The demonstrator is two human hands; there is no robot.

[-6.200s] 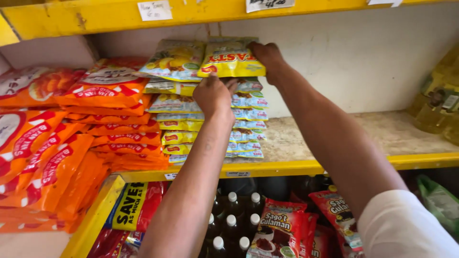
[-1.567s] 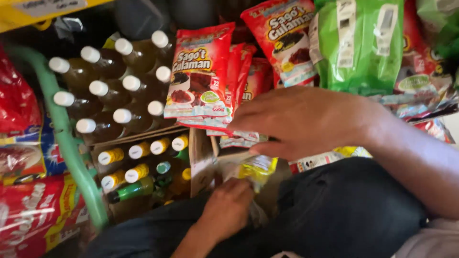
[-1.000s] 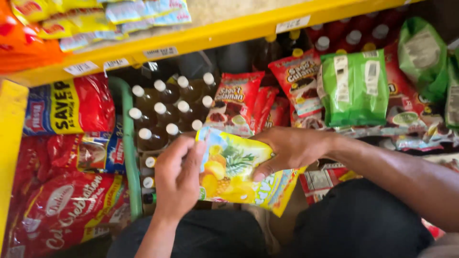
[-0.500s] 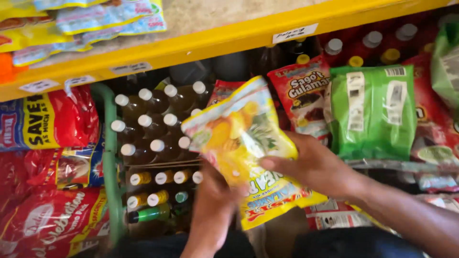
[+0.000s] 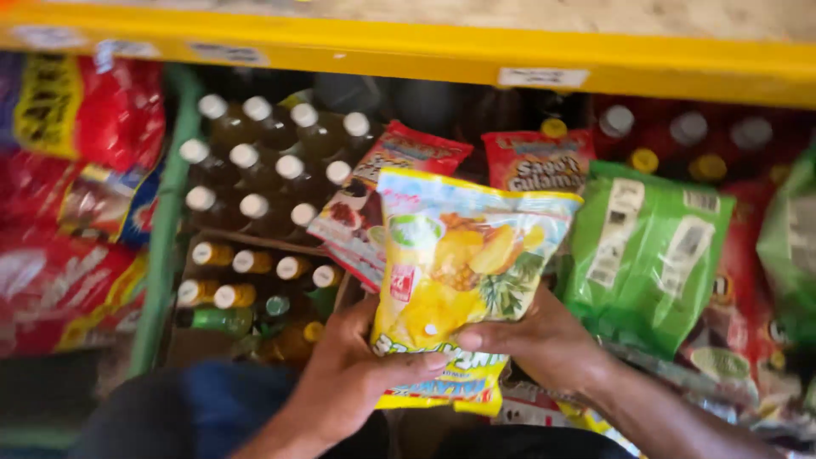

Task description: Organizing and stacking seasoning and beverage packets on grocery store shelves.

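Head view showed the yellow pouches (image 5: 459, 280) clamped at their lower edge by the left hand (image 5: 357, 374) and right hand (image 5: 544, 340) below the yellow shelf (image 5: 425, 55), where the limp stack could have slipped apart onto the bottles (image 5: 263, 178).

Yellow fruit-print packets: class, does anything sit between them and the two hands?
Nothing visible does. The left hand and right hand both grip the stack of yellow fruit-print plastic packets directly at its lower part.
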